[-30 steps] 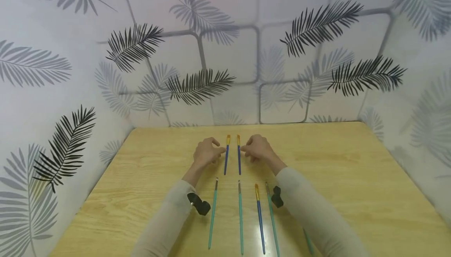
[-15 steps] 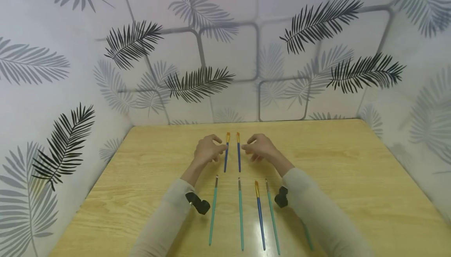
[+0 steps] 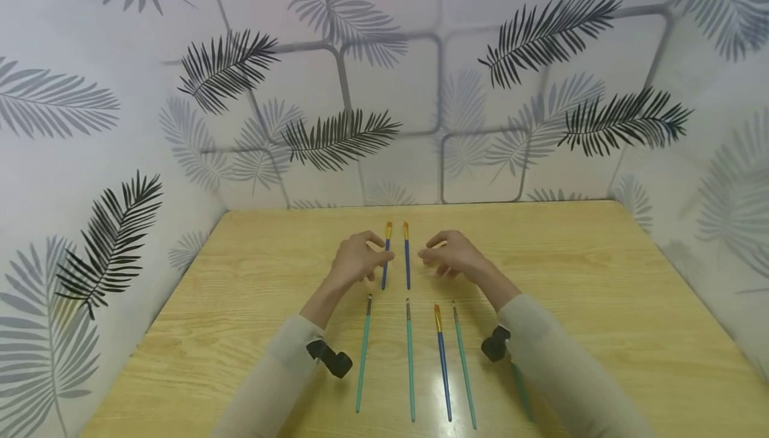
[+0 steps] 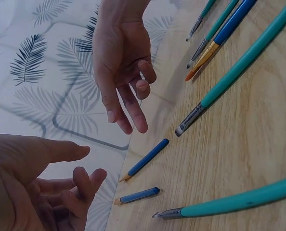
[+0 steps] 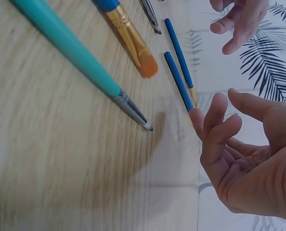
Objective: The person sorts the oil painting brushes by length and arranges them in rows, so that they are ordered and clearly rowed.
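Note:
Two blue-handled paintbrushes with gold ferrules and orange bristles lie side by side toward the back of the table: a left one [image 3: 384, 278] and a right one [image 3: 407, 266]. My left hand [image 3: 356, 259] hovers beside the left brush, its thumb passing over the handle in the head view. To the right of the pair, my right hand [image 3: 459, 254] is held apart from the brushes with loosely bent fingers. Both wrist views show nothing in the left hand [image 4: 51, 178] or the right hand [image 5: 251, 163]. Both hands appear raised off the wood.
In front lie a left teal paintbrush [image 3: 363, 364], a middle teal one [image 3: 411, 371], a blue one [image 3: 443, 371] and another teal one [image 3: 465, 371]. One more teal handle [image 3: 521, 391] is partly hidden by the right sleeve. A leaf-patterned wall borders the wooden table [image 3: 601, 291].
My right hand has drawn away to the right from the right blue brush. My left hand has shifted slightly, its thumb now crossing over the left brush. The brushes lie as before.

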`<state>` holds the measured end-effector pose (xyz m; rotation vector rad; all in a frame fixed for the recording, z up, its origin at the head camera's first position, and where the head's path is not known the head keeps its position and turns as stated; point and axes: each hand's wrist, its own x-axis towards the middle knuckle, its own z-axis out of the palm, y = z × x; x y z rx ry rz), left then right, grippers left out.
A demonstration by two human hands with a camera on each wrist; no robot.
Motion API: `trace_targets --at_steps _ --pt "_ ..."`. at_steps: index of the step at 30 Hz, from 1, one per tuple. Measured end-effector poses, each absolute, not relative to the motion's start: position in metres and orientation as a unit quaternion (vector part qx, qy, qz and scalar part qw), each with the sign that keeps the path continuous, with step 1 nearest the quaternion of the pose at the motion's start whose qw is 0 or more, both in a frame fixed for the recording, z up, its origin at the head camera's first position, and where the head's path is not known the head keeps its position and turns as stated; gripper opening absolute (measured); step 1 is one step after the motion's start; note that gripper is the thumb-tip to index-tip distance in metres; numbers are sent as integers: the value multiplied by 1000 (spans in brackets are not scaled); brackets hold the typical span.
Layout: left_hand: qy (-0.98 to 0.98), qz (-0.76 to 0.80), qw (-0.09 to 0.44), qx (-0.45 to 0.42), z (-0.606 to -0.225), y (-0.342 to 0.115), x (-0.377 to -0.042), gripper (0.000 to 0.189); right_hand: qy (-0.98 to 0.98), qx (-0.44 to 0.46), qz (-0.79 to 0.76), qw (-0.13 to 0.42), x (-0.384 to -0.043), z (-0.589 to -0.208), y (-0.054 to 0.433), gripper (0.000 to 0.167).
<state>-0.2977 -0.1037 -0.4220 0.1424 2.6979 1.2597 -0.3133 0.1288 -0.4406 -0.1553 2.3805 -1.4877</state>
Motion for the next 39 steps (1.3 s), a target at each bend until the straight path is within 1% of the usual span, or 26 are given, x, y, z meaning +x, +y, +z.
trace_targets --at_steps 7,14,21,29,39 --pt "902 417 87 66 -418 -104 -287 44 821 -56 -540 179 -306 -438 134 57" --pt "892 433 93 96 -421 -107 -277 38 809 -52 -548 208 -293 -437 141 56" --pt "887 435 107 112 -423 -104 -264 41 802 -54 -552 220 -285 -438 149 57" --pt "881 441 114 126 -426 -103 -252 37 794 -75 -550 247 -273 -437 153 63" --pt "885 429 121 134 -431 -102 -245 38 795 -68 -553 241 -265 -440 158 63"
